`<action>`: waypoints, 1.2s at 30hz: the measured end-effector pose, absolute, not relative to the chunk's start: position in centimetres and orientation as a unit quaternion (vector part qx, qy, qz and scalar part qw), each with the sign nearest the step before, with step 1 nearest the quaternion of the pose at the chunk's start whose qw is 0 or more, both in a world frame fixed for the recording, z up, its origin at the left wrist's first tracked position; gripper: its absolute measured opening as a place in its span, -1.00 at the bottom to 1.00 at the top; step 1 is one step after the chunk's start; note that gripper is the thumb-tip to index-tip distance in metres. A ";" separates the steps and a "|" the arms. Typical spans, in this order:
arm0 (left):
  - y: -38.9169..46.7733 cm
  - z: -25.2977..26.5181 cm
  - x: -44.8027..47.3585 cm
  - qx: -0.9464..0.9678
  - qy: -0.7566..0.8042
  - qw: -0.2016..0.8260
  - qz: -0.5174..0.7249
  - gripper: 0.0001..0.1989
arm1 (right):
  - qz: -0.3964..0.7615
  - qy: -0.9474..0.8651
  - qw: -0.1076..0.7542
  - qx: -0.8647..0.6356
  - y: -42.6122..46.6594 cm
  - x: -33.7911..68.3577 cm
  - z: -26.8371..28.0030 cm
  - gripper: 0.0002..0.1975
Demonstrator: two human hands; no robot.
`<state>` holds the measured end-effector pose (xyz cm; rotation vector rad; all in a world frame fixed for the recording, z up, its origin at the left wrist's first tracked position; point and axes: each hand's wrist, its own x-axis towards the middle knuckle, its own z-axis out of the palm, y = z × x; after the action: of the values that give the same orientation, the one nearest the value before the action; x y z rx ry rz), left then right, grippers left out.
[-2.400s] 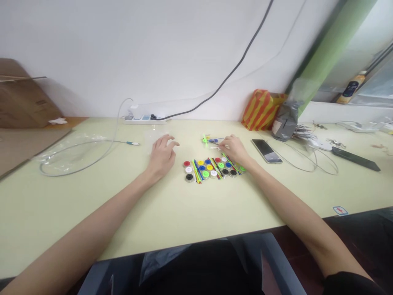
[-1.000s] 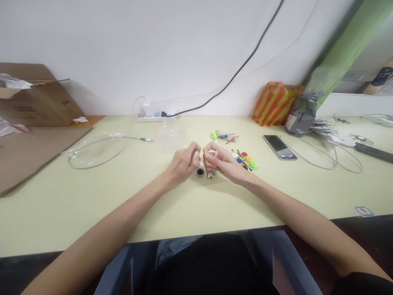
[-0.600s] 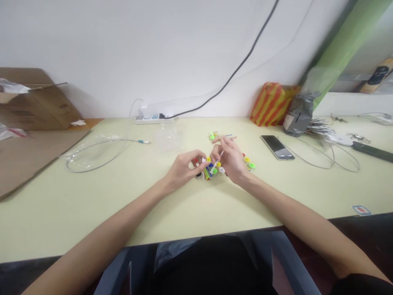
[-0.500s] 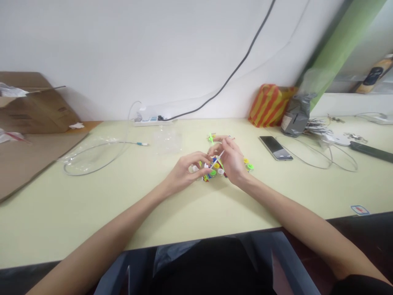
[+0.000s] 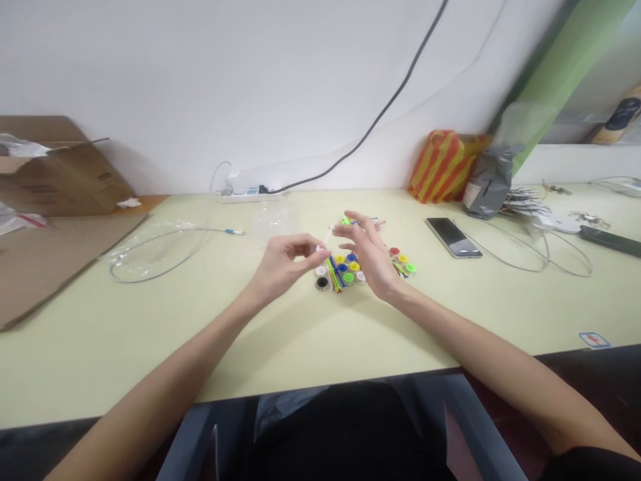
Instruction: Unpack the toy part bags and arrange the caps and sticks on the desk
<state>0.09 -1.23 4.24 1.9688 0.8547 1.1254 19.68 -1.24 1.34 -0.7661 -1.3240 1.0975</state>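
My left hand point(image 5: 285, 268) is pinching a thin white plastic stick point(image 5: 328, 236) between thumb and forefinger, above the table. Close to its upper end is my right hand point(image 5: 370, 257), fingers spread and apart, seemingly holding nothing. Below the hands lie several small round pieces with coloured tops, among them a black one point(image 5: 322, 283), a green one point(image 5: 348, 277) and a yellow one point(image 5: 354, 266). Thin coloured plastic sticks point(image 5: 334, 274) lie between them. More round pieces, including a red one point(image 5: 394, 252), sit right of my right hand, which hides part of the group.
A phone point(image 5: 453, 238) lies to the right, with a thin cable beyond it. A striped bag point(image 5: 435, 167) and a grey pouch point(image 5: 488, 184) stand at the back. On the left are a cardboard box point(image 5: 65, 177) and a coiled cable point(image 5: 150, 239); a power strip point(image 5: 250, 195) sits by the wall.
My left hand has moved left and up with the white stick. My right hand has opened its fingers and drawn away from the stick, uncovering more round pieces.
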 end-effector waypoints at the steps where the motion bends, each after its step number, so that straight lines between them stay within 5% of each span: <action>1: -0.9 4.3 -0.5 0.764 0.349 0.326 0.434 -0.71 | 0.457 -0.563 0.600 -0.338 -0.9 19.9 1.2 -0.62; 7: 0.4 1.2 -4.7 0.826 0.409 0.220 0.320 -0.69 | 0.417 -0.533 0.619 -0.398 0.2 20.7 0.7 -0.75; 17: 0.0 1.0 -5.2 0.837 0.394 0.328 0.192 -0.69 | 0.433 -0.542 0.599 -0.400 -0.4 20.2 0.6 -0.79; 36: 1.2 0.8 -6.7 0.858 0.355 0.279 0.245 -0.74 | 0.433 -0.569 0.578 -0.393 -0.8 19.9 1.0 -0.83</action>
<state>-6.65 1.23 0.81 2.3008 0.9531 0.6582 19.89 -0.77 1.01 -0.9191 -1.3303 1.0129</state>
